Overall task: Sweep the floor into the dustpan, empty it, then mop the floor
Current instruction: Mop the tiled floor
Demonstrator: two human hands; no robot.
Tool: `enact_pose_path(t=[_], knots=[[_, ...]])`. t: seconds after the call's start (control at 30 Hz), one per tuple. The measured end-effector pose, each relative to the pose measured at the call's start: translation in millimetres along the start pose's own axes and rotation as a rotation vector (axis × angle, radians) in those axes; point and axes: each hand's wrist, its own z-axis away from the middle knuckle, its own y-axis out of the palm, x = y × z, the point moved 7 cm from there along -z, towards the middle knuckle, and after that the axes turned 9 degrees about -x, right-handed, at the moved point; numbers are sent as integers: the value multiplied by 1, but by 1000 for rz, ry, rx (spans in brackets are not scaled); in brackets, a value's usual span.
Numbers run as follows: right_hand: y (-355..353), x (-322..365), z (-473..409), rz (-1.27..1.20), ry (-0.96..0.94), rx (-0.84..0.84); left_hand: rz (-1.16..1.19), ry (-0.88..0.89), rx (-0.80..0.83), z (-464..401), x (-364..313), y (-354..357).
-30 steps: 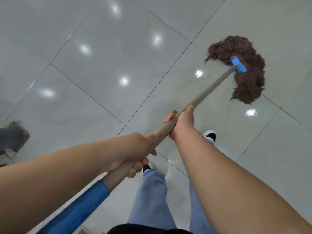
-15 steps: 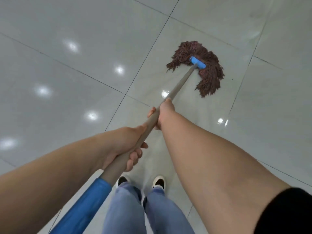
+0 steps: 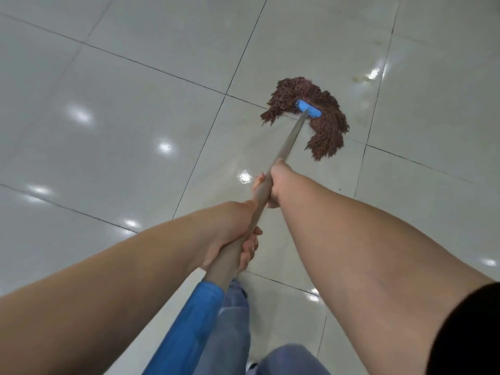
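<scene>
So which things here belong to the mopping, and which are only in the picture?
For the job:
mop head
mop handle
left hand
right hand
tiled floor

Only there:
yellowish stain
jeans

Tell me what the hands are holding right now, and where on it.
Both hold the mop by its handle: right hand around the bare shaft farther down, left hand just above the blue grip.

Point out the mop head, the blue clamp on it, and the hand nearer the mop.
mop head (image 3: 328,131): head view, on the brown strands right of the handle.
blue clamp (image 3: 308,108): head view, its top face.
right hand (image 3: 274,185): head view, back of the hand gripping the handle.
</scene>
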Motion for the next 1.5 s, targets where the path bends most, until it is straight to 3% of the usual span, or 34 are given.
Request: enact_pose_path(t=[0.67, 1.03, 1.17, 1.33, 1.43, 1.5], knots=[[-17, 508, -68, -26, -12, 63, 96, 15, -34, -62, -474, 176], [11, 728, -121, -9, -14, 66, 73, 26, -85, -118, -686, 221], [16, 823, -146, -45, -32, 36, 58, 41, -35, -149, -775, 247], [8, 887, -155, -265, -133, 184, 2, 81, 13, -164, -843, 271], [7, 888, -150, -385, -157, 372, -17, 106, -18, -164, -857, 275], [2, 875, -140, -401, -148, 413, -29, 96, -58, -162, -847, 279]])
